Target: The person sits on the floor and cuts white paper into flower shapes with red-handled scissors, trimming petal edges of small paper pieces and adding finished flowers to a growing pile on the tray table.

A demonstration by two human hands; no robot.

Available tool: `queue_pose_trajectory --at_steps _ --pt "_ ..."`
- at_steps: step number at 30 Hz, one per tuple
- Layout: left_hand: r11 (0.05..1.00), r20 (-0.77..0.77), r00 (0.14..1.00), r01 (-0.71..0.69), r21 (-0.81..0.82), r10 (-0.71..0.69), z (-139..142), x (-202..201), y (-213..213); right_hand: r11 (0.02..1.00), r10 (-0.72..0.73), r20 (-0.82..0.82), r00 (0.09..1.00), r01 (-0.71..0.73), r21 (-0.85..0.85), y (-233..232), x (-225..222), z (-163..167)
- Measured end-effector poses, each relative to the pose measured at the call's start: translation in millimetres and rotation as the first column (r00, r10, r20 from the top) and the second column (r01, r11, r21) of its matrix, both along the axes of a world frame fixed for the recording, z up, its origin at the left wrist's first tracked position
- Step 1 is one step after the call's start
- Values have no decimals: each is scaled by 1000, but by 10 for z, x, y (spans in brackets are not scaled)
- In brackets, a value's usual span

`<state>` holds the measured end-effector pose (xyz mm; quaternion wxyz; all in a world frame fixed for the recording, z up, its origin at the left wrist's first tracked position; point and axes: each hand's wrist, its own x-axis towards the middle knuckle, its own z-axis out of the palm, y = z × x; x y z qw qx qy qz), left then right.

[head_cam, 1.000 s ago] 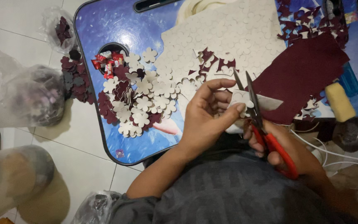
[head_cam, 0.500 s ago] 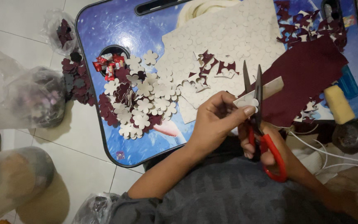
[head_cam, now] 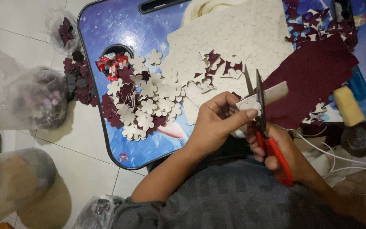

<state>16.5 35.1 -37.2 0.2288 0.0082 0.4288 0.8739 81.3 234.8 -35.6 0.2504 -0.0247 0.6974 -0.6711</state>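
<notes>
White tiled floor (head_cam: 85, 157) w/ low blue lap table (head_cam: 119, 25)

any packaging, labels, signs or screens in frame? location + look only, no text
Small candy wrappers: in the round cup hole at the lap table's left side, crumpled, red and white.
Clear plastic bag: on the floor left of the table, bulging, dark pieces inside.
Smaller clear bag: floor at the table's top-left corner, maroon pieces inside.
No signs or screens visible.

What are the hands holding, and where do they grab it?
Left hand pinches a pale flower strip at its near end; right hand grips red scissors by the handles.
</notes>
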Motion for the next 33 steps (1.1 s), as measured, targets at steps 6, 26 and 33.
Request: queue_pose_trajectory --at_steps 6,26,33 --pt "996 -42 995 -87 -22 86 32 6 35 999 24 -53 998 -23 26 44 8 -108" --pt "987 -68 997 12 -158 -23 227 11 -86 998 57 89 994 -59 23 10 -19 282" --pt "989 -109 994 -24 -146 9 211 -8 -96 995 49 105 993 -57 79 104 -7 207"
